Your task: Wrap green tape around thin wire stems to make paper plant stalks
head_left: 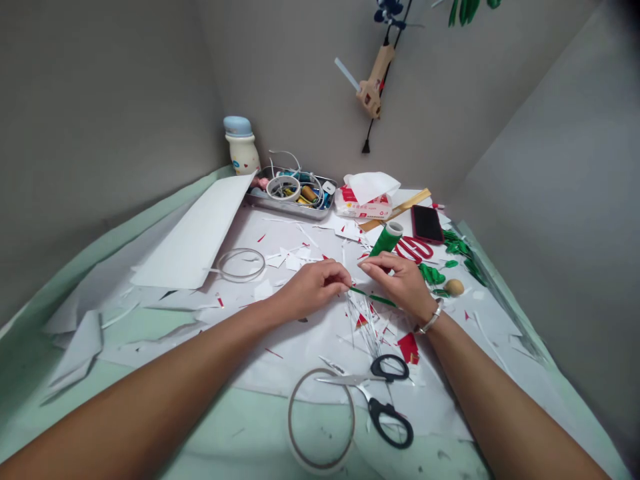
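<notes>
My left hand (315, 288) and my right hand (400, 283) meet at the middle of the paper-covered table, both pinching a thin green-wrapped stem (374, 298). A roll of green tape (385, 239) stands just beyond my right fingers. Below the stem lies a bundle of thin silvery wires (369, 327). Green leaf shapes (431, 273) and a red paper cutout (413, 249) lie to the right of the tape. Black-handled scissors (373, 400) rest near me, beside a ring of clear tape (321, 420).
Paper scraps (300, 257) litter the white sheet. Behind lie a steel tray of supplies (293, 193), a tissue pack (363, 203), a wooden ruler (395, 210) and a phone (427, 224). A glue gun (375, 81) hangs on the wall; walls close three sides.
</notes>
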Tool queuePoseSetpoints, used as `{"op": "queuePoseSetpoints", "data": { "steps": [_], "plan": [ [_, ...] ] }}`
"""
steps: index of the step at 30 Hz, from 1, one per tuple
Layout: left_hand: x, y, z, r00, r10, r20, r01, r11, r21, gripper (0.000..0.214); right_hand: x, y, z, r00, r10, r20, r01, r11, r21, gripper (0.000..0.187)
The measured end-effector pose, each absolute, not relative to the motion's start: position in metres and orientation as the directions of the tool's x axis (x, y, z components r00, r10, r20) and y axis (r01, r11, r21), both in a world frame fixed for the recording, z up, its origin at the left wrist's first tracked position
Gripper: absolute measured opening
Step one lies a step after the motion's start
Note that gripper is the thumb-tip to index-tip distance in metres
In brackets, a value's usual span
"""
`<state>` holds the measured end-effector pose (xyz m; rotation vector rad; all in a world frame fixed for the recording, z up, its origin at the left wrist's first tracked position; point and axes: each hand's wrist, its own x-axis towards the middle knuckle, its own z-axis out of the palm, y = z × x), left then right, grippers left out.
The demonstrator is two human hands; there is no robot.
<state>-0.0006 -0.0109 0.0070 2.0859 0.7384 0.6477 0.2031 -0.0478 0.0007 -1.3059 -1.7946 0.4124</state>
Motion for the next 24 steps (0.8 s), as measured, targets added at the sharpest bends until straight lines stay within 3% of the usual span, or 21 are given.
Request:
{"op": "queuePoseSetpoints", "data": {
  "steps": [3,6,11,15,20,24],
  "plan": [
    [-0.001,-0.009,0.009,0.65,0.75,0.122,0.163,-0.294,0.942,0.012,0.203,-0.047,-0.004,-0.106,0.895,0.434,0.597,0.406,-0.691,0.016],
    [-0.001,-0.006,0.006,0.546,0.831,0.108,0.099,-0.192,0.976,0.013,0.195,-0.049,-0.007,-0.192,0.875,0.445,0.66,0.451,-0.601,0.015],
    [-0.003,-0.001,0.0,0.361,0.92,0.15,0.292,-0.264,0.919,0.015,0.183,-0.056,-0.006,-0.414,0.804,0.428,0.76,0.563,-0.324,0.016],
    [-0.003,-0.002,-0.002,0.352,0.898,0.265,0.511,-0.422,0.749,0.012,0.183,-0.059,-0.002,-0.484,0.734,0.478,0.748,0.63,-0.211,0.018],
    [-0.003,-0.008,0.0,0.534,0.785,0.314,0.548,-0.604,0.579,0.013,0.19,-0.058,0.004,-0.36,0.755,0.548,0.756,0.58,-0.303,0.016],
    [-0.002,-0.013,0.003,0.693,0.664,0.281,0.389,-0.672,0.63,0.014,0.196,-0.053,0.004,-0.194,0.822,0.536,0.702,0.497,-0.509,0.017]
  ]
}}
